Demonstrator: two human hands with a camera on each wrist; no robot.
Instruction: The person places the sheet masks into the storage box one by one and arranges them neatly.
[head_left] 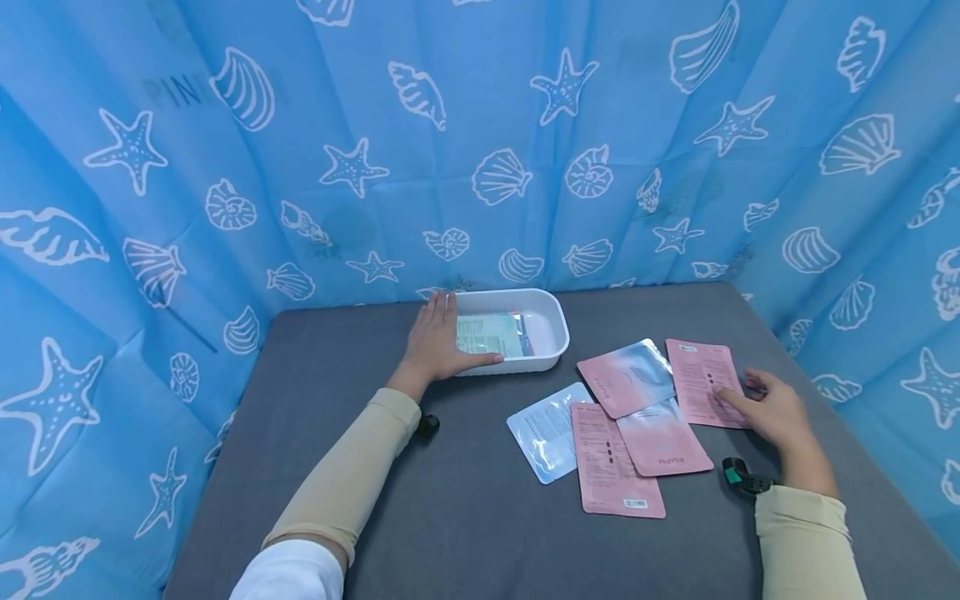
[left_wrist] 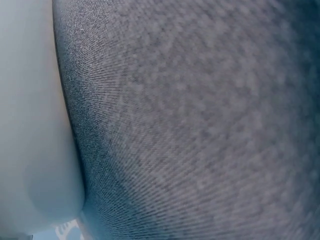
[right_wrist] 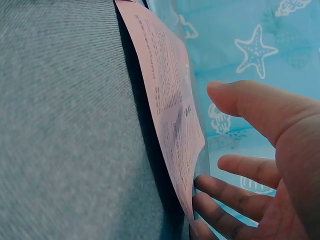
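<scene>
My left hand [head_left: 433, 343] lies across the left end of a white plastic tray [head_left: 557, 333], fingers straight toward the back rim and thumb along the front rim. Inside the tray lies a pale green packet [head_left: 483, 335] with a darker one partly under it. The tray's outer wall [left_wrist: 35, 115] fills the left of the left wrist view. At the right, my right hand [head_left: 782, 410] is beside a pink sheet-mask packet [head_left: 697, 371]. In the right wrist view, its loosely bent fingers reach that packet's edge [right_wrist: 192, 200]; the thumb stands apart from it.
To the left of that packet, a pink and silver packet [head_left: 615, 383] overlaps another pink one [head_left: 667, 442]. A third pink packet [head_left: 611, 475] and a light blue packet [head_left: 546, 433] lie nearer the middle of the grey table [head_left: 465, 483]. A blue shell-patterned curtain [head_left: 465, 133] hangs behind.
</scene>
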